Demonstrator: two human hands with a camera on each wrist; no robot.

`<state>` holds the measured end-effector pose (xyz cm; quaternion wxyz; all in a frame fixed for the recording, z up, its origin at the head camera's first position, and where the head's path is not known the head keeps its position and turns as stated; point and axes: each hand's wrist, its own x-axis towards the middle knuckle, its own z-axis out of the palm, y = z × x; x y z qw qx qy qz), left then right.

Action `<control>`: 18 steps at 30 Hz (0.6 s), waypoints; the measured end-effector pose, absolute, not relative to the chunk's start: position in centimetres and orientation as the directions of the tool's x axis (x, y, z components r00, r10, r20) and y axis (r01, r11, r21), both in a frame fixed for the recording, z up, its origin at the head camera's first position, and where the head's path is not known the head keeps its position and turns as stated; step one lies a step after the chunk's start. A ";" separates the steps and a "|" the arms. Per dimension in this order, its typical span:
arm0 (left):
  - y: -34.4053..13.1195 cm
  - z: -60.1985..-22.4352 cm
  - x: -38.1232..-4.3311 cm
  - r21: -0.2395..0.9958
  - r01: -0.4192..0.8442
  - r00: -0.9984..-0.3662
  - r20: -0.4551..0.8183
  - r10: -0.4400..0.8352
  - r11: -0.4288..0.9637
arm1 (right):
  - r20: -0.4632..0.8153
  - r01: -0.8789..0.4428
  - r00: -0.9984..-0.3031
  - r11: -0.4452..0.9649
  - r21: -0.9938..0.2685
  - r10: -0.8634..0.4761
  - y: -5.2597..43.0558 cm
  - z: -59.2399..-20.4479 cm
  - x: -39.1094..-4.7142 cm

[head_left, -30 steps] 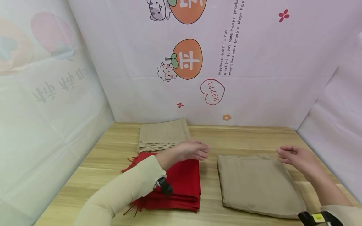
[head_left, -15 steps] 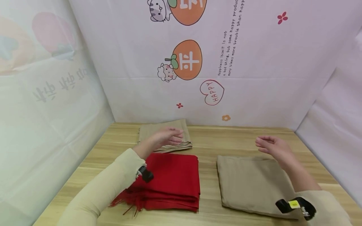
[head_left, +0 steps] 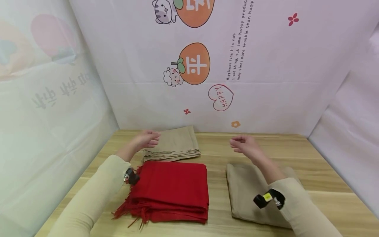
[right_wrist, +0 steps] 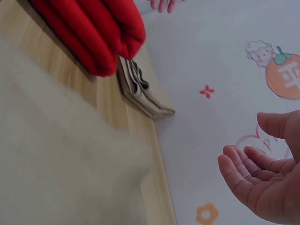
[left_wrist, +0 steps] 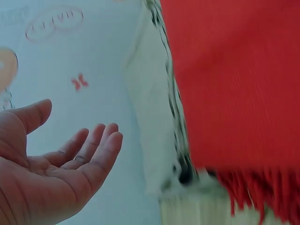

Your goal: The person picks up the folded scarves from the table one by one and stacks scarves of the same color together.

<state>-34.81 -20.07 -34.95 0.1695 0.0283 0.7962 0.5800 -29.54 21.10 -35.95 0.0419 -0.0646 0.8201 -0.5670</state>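
In the head view my left hand (head_left: 146, 139) hovers at the left edge of the small folded beige cloth (head_left: 174, 140), holding nothing. My right hand (head_left: 245, 146) hangs in the air beyond the larger folded beige cloth (head_left: 245, 194), and its forearm hides part of that cloth. Between the two arms lies a folded red fringed scarf (head_left: 171, 184), its fringe toward the left. Both wrist views show relaxed, slightly bent fingers: those of the left hand (left_wrist: 61, 168) have nothing in them, and the right hand (right_wrist: 267, 173) is likewise bare.
The wooden table (head_left: 217, 210) carries all three folded textiles. A white printed sheet (head_left: 266, 98) rises along its back edge, and further white sheets stand at the left side (head_left: 59, 131) and right side (head_left: 349, 125).
Both hands have moved left and a little away from the body, the left from above the red scarf, the right from the larger beige cloth's right side. The folded textiles have stayed put.
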 end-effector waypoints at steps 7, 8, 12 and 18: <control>-23.6 -36.6 -35.4 0.867 -0.131 -0.957 -0.237 0.165 0.481 | -0.028 -0.041 -0.983 0.369 -0.929 -0.180 16.3 -37.0 -31.7; -24.0 -36.9 -35.3 0.852 -0.128 -0.959 -0.236 0.154 0.508 | -0.035 -0.035 -0.983 0.367 -0.930 -0.181 15.6 -37.2 -31.9; -25.5 -37.9 -35.4 0.805 -0.127 -0.967 -0.231 0.108 0.579 | -0.084 0.010 -0.978 0.362 -0.932 -0.191 13.2 -38.1 -32.9; -27.0 -39.4 -35.8 0.753 -0.127 -0.973 -0.222 0.068 0.646 | -0.145 0.075 -0.975 0.362 -0.929 -0.169 11.2 -39.9 -34.6</control>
